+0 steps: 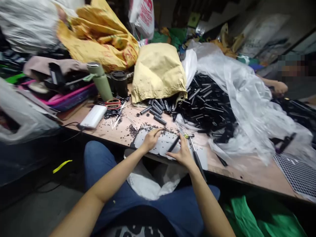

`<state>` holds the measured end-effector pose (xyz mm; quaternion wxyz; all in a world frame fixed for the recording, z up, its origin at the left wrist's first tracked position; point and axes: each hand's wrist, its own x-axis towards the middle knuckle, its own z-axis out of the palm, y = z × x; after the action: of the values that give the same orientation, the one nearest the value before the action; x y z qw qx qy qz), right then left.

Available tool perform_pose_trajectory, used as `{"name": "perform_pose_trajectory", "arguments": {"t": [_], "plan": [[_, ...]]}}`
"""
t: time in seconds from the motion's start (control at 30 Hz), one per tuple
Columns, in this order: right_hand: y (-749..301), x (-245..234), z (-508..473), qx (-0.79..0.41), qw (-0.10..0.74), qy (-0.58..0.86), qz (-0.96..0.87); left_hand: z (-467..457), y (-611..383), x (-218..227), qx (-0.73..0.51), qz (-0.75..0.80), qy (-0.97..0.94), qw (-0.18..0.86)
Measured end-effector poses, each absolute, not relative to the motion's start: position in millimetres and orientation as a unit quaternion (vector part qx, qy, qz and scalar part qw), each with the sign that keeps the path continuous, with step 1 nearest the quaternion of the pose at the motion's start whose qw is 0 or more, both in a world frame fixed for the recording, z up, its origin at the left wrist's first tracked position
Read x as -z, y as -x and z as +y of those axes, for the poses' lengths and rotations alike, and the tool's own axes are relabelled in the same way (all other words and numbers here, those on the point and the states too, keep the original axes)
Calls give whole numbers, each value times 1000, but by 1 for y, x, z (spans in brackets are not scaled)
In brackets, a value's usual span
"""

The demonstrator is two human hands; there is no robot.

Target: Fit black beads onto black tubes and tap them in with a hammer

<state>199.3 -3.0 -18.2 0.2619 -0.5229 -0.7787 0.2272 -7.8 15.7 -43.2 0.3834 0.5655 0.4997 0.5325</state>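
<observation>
My left hand (151, 139) is closed in a pinch above the grey-white mat (140, 138). What lies between its fingertips is small and thin, too blurred to name. My right hand (183, 151) spans a short black strip (173, 144), thumb at its near end and forefinger by its far end. Right beside that hand lies a hammer (196, 158) with a black grip, its head pointing away from me. Tiny dark beads (150, 127) are scattered over the mat's back edge and the wood around it.
Behind the mat, black-and-silver ringed tubes (158, 110) lie before a yellow paper sack (160, 69). A heap of black strips (207, 102) spills from clear plastic (237, 89) at right. Red-handled scissors (113, 104), a white power bank (93, 117) and a green flask (100, 82) stand left. A co-worker's hand (280, 87) shows far right.
</observation>
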Motion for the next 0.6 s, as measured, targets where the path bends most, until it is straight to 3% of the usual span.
{"name": "perform_pose_trajectory", "arguments": {"t": [0.1, 0.17, 0.33, 0.6], "plan": [[-184, 3, -8, -285, 323, 444, -786, 12, 8, 28, -537, 455, -404, 585], [-172, -7, -9, -291, 333, 387, -809, 8, 4, 14, -534, 426, -335, 649], [-155, -14, -5, -301, 330, 300, -843, -2, -9, -10, -525, 432, -269, 682], [-159, 5, -8, -319, 328, 341, -822, 0, -21, -15, -478, 476, -223, 704]]}}
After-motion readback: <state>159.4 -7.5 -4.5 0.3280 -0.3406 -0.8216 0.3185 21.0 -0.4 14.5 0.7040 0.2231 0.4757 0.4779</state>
